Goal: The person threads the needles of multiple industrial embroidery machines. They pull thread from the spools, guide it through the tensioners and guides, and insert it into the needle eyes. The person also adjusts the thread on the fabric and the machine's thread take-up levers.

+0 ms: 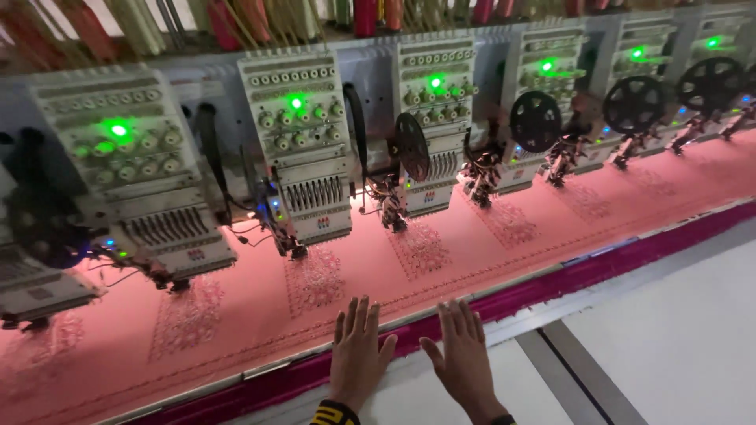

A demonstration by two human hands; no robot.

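My left hand (358,354) lies flat, fingers spread, on the near edge of a long pink fabric (260,315) stretched under a row of embroidery machine heads. Beside it, my right hand (465,358) also rests flat with fingers apart, on the dark magenta border (551,287) and the metal rail (276,364). Neither hand holds anything. Stitched rectangular motifs (313,277) show on the fabric below each head. The closest head (303,149) stands just beyond my left hand, with a green light lit.
Several white embroidery heads (437,118) with green lamps run from left to right. Black sequin reels (535,120) hang beside the heads on the right. Coloured thread cones (236,20) line the top. A pale table surface (669,338) lies at the lower right.
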